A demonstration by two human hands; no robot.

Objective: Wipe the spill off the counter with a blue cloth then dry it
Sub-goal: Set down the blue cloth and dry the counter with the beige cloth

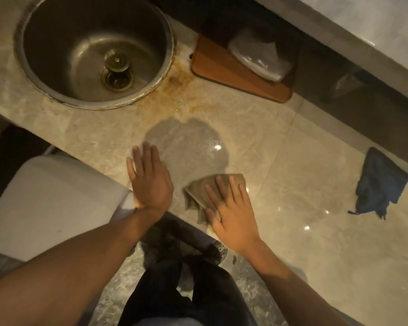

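Right hand (231, 212) flat, fingers spread, pressing a tan cloth (205, 191) onto the counter (292, 243) near the front edge, not gripping it. Left hand (149, 182) open, palm down on counter, just left of the cloth. Wet patch (189, 142) directly beyond both hands. Blue cloth (379, 184) lies crumpled well to the right, untouched. Sink (94, 50) at far left, orange board (236, 74) behind.

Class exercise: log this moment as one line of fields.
phase: drying | right hand: flat on tan cloth | left hand: flat on counter | wet patch: remains | blue cloth: lying aside
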